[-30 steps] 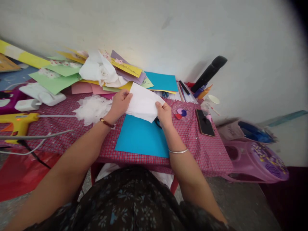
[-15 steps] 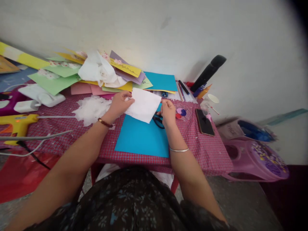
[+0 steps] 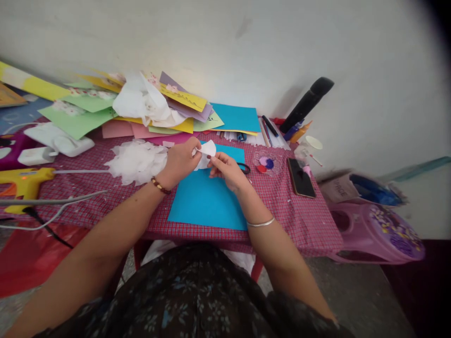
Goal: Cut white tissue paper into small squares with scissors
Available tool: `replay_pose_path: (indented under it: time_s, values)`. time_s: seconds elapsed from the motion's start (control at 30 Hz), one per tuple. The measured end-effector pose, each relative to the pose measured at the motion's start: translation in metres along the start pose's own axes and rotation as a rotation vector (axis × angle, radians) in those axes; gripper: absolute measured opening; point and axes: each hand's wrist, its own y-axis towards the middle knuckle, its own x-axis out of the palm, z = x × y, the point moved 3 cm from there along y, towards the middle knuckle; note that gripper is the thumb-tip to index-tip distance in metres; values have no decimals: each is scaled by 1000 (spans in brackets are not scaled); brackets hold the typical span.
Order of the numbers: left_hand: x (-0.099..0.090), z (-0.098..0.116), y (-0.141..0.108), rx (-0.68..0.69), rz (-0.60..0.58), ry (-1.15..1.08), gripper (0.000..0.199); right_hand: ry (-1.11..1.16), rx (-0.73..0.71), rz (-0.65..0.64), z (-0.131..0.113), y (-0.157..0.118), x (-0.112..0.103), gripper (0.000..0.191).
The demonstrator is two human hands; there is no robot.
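Note:
A white tissue [image 3: 208,149], bent over on itself, is held above the blue paper sheet [image 3: 207,199]. My left hand [image 3: 183,159] pinches its left side. At the lower right edge of the tissue, the fingertips of my right hand [image 3: 225,170] are closed on it. Just beyond my right hand, a black handle loop of the scissors [image 3: 244,168] shows; their blades are hidden. Beside my left hand lies a heap of white tissue pieces [image 3: 136,162].
A yellow glue gun [image 3: 28,180] with its cable lies at the left. Folded coloured cards [image 3: 84,115] and crumpled white tissue [image 3: 141,101] pile up at the back. A paint palette [image 3: 267,164], a phone [image 3: 301,178] and a black bottle [image 3: 306,105] are on the right.
The tissue was spread out flat between my hands and is now folded smaller. My right hand has moved left, closer to my left hand.

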Motion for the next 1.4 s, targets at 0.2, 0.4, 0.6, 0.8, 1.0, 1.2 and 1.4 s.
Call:
replay_pose_path:
  time_s: [0.2,0.4,0.6,0.8,1.0,1.2,1.4]
  values:
    - [7,8,-5,77,-126,66,14,75,-13,158,3,5,-8,26]
    - [12,4,-4,107,-209,82,16,102,-17,261,5,9,-19,24]
    - [-12,-1,3,177,88,-69,19,161,-27,327,3,9,-22,22]
    - [-15,10,-5,325,145,-307,17,237,0,342,2,10,-24,22]
    - [-3,15,-9,195,-32,-133,30,314,73,204,-6,6,-18,25]
    - [-1,14,-8,131,-115,107,31,282,87,-58,2,1,1,38]
    - [6,22,-16,211,-170,104,30,226,148,29,12,4,2,21]
